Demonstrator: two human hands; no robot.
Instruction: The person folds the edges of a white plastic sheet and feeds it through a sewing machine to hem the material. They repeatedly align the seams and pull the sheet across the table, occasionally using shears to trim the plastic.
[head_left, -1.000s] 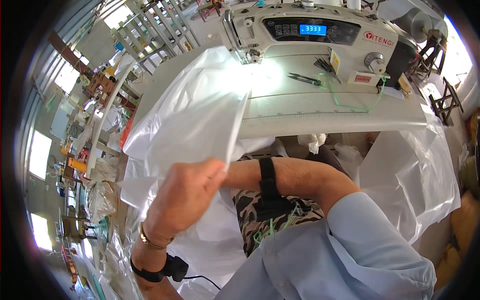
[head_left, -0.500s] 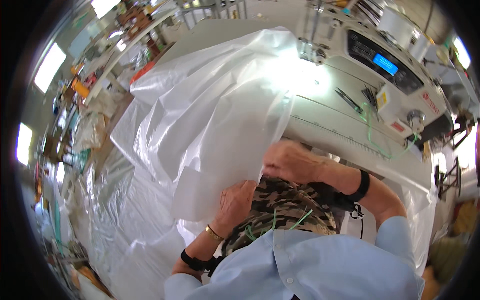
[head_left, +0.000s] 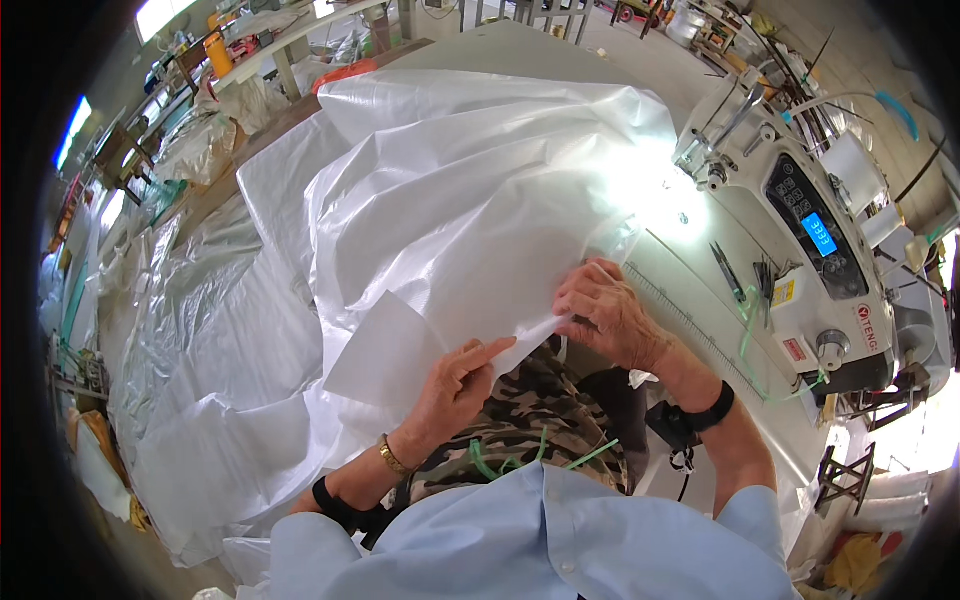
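Note:
A large white plastic sheet [head_left: 450, 210] drapes over the sewing table and down toward my lap. My right hand [head_left: 610, 315] is closed, pinching the sheet's near edge between thumb and fingers. Along the same edge, to the left, lies my left hand [head_left: 462, 385]. Its index finger stretches along a narrow fold while the other fingers curl in at the sheet; its thumb is mostly hidden. A loose flap of the sheet stands up beside my left hand. Past the sheet's right end, a lit sewing machine [head_left: 790, 230] head shines on the material.
Black-handled snips [head_left: 728, 272] and green thread [head_left: 748, 345] lie on the sewing table [head_left: 690, 310] near a printed ruler strip. More clear plastic sheeting [head_left: 190, 330] spreads to the left. A cluttered workbench [head_left: 290, 45] stands at the far left, and a dark stool [head_left: 845, 478] at the right.
The view has turned, so the sewing machine sits farther right. My right hand, blurred before, is now steady with the edge pinched. My left index finger has straightened along the fold.

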